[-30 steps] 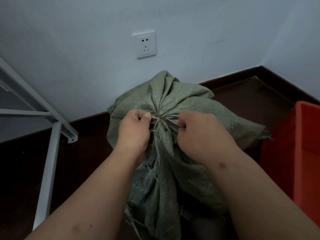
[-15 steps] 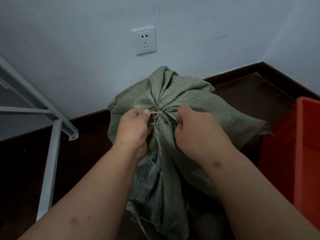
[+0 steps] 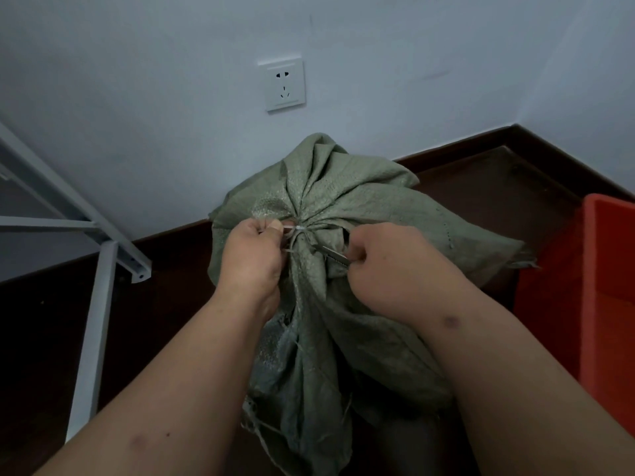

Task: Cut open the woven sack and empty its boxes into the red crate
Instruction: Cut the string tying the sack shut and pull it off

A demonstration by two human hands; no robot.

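Pale plastic, a thin tie (image 3: 298, 229), runs round the gathered neck of the woven sack (image 3: 347, 207), and the fingers (image 3: 271, 225) of the left hand (image 3: 252, 255) are curled and pinch the loose end of this tie, pulling it out to the left. The right hand (image 3: 388, 266) is closed round a small knife (image 3: 330, 253); its narrow metal blade points up and left toward the knot, with the tip just beside the neck. Half a second ago the blade lay higher, across the tie itself; now it sits a little lower and further out, and the right hand has drawn back toward the person. The tie looks stretched and perhaps partly cut, but the neck is still bunched, so the sack is probably not open yet. Whether the tie is fully cut, the picture does not show.

The sack is grey-green, stands on the dark floor (image 3: 51, 338) against the wall, and its lower part hangs down between the two forearms. No boxes are visible; they must be inside. The red crate (image 3: 608, 269) waits at the right edge, just beside the sack and apart from both hands. On the wall above there is a white socket (image 3: 285, 85), and at the left a grey metal frame (image 3: 99, 304) stands.

Judging from this, the cutting step is near its end, and the emptying is not yet begun.
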